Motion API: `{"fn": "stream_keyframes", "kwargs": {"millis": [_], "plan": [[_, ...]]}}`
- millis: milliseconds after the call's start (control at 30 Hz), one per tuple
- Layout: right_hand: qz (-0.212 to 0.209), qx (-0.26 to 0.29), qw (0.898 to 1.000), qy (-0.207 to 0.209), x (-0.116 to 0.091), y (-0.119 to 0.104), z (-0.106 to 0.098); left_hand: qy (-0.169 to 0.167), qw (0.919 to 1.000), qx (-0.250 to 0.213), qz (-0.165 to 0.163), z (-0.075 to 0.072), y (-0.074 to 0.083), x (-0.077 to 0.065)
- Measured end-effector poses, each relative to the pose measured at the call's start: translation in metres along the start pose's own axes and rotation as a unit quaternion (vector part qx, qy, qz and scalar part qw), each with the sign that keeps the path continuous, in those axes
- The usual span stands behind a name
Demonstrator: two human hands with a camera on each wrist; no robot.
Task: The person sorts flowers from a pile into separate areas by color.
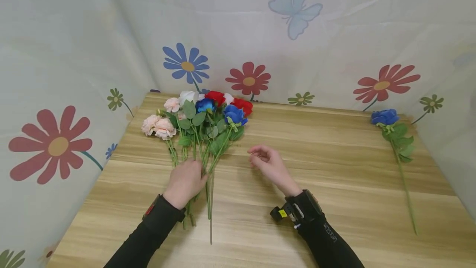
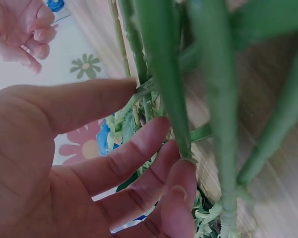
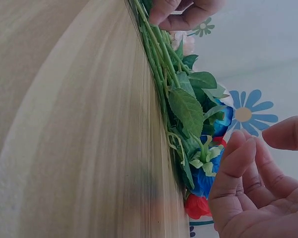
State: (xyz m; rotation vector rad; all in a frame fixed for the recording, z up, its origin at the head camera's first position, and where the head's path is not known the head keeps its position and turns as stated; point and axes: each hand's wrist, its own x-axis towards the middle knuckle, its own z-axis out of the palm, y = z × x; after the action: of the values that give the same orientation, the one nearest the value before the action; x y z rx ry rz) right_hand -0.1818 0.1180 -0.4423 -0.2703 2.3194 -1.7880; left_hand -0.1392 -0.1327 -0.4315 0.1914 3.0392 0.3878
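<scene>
A bunch of artificial flowers (image 1: 201, 125) lies on the left part of the table, with pink, white, red and blue blooms at its far end. Around the green stems (image 2: 164, 64) in the middle of the bunch curl the thumb and fingers of my left hand (image 1: 187, 181). The stem ends stick out below this hand towards me. To the right of the bunch, my right hand (image 1: 272, 168) hovers with loosely bent fingers and nothing in them. Its fingertips are apart from the nearest blue rose (image 1: 235, 115), as the right wrist view also shows.
A single blue rose (image 1: 384, 117) with a long green stem lies apart at the table's right side. The wooden table (image 1: 327, 148) meets a pale curtain (image 1: 230, 15) printed with flowers and a butterfly at the back and sides.
</scene>
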Motion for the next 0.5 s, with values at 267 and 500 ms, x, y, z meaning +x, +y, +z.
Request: {"fn": "stream_keyframes", "kwargs": {"millis": [267, 500], "plan": [[0.001, -0.006, 1.0, -0.003, 0.0, -0.001, -0.001, -0.023, 0.999, -0.037, -0.005, -0.006, -0.003, 0.0], [-0.004, -0.013, 1.0, -0.008, 0.0, -0.001, -0.002, 0.001, 0.9992, -0.04, 0.008, -0.007, -0.011, -0.002]]}}
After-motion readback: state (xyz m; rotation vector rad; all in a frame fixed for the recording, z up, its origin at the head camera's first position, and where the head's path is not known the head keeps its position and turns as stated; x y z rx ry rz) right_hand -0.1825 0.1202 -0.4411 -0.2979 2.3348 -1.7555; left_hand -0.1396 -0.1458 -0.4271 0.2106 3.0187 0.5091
